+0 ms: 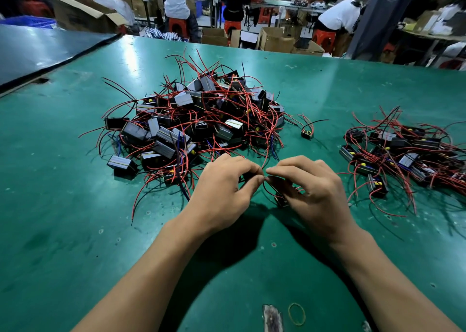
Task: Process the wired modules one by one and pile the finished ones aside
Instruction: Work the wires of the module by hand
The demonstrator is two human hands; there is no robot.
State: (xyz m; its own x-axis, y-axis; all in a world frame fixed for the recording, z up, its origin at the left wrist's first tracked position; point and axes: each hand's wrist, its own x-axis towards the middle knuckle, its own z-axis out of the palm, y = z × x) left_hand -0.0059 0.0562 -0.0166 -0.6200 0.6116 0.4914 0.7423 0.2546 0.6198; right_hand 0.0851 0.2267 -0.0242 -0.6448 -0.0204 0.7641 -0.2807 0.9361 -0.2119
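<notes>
Green-matted worktable point(75, 205), both my forearms reaching in from the near edge. My left hand point(222, 183) was curled, thumb and forefinger pinching the end of a thin black wire point(266, 190). My right hand point(310, 188) met it fingertip to fingertip and pinched the same wire. The wire looped down to a small black box-shaped wired module point(281, 201), which sat under my right fingers, mostly hidden. I could not tell whether it touched the mat. Just beyond my hands lay the large heap of black and grey modules tangled in red and black leads point(196, 120), a few blue leads among them; its near strands reached almost to my left knuckles. Well apart on my right lay a flatter, smaller pile of the same modules point(403, 152), leads splayed outward. Between the two piles, nearer the big heap, one lone black module with a yellow part point(307, 134) stood on the mat with its leads arching up. Near the table's close edge lay a yellowish rubber band point(296, 313), just beside a worn grey patch point(272, 318). Past the far edge: open cardboard boxes point(276, 39), red stools point(324, 38), people seated with backs turned at other benches.
</notes>
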